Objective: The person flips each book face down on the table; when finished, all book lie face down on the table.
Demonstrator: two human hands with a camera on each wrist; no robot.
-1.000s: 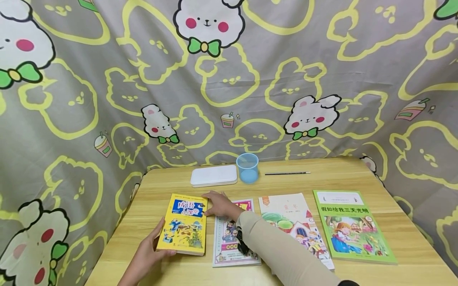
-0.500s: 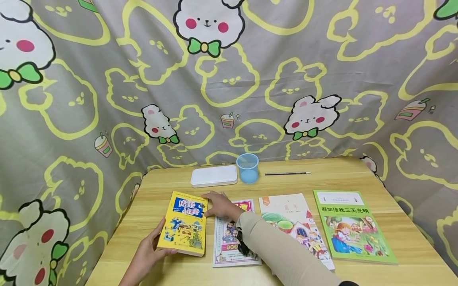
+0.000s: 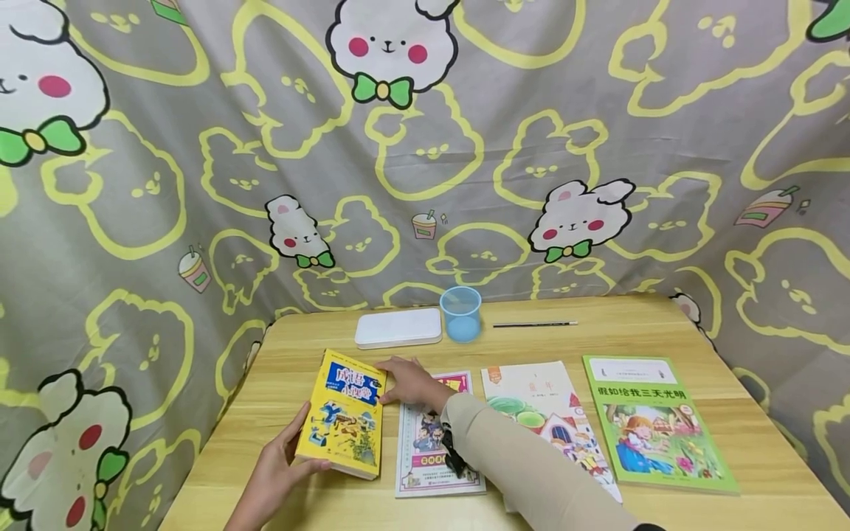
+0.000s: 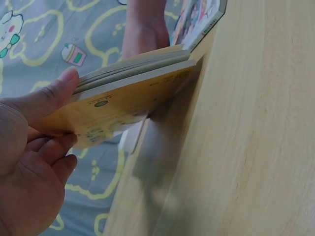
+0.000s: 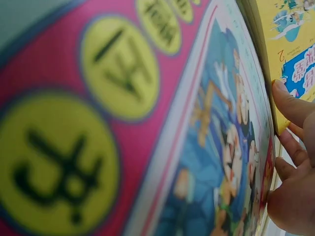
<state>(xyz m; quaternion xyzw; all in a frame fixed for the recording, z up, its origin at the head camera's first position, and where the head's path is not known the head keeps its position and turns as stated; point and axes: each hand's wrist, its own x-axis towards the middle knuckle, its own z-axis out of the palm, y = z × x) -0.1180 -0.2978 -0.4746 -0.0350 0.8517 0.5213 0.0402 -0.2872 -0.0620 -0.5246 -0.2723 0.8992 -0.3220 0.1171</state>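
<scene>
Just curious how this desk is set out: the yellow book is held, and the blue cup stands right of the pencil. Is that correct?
Not quite: the head view shows the blue cup to the left of the pencil, beside the white case. The yellow book is indeed held.

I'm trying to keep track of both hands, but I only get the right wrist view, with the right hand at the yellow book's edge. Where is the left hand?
Observer: The left hand grips the yellow book at its lower left side, as the head view shows.
Operator: Is the book lying flat there?
Observer: No. The left wrist view shows its underside, raised off the table on that hand's side.
Operator: Is anything standing at the far side?
Observer: Yes, a blue cup stands there in the head view.
</scene>
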